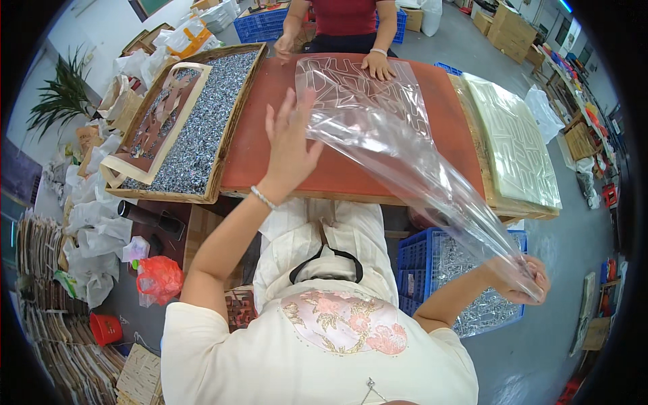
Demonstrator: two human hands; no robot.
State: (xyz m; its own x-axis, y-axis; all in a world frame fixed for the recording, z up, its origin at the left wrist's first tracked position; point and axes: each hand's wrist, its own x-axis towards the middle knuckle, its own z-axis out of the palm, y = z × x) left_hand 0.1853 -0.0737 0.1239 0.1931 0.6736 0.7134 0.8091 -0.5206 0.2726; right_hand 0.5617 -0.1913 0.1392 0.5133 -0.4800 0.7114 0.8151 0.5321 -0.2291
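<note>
Clear film stretched over a red table

Red-brown, the flat tabletop (283,155) bears a shallow wooden tray (233,111) filled with small grey-speckled pieces and a pale cut-out frame (177,121). A blue plastic crate (413,260) below the table's near edge holds silvery bits. A clear plastic film sheet (398,155) runs from the table down to the right hand (523,280), whose fingers are closed around its bunched end. The left hand (290,145) is spread open, fingertips at the film's edge. Another person's hand (378,65) presses the far end. Grey floor, cardboard stacks around.
</note>
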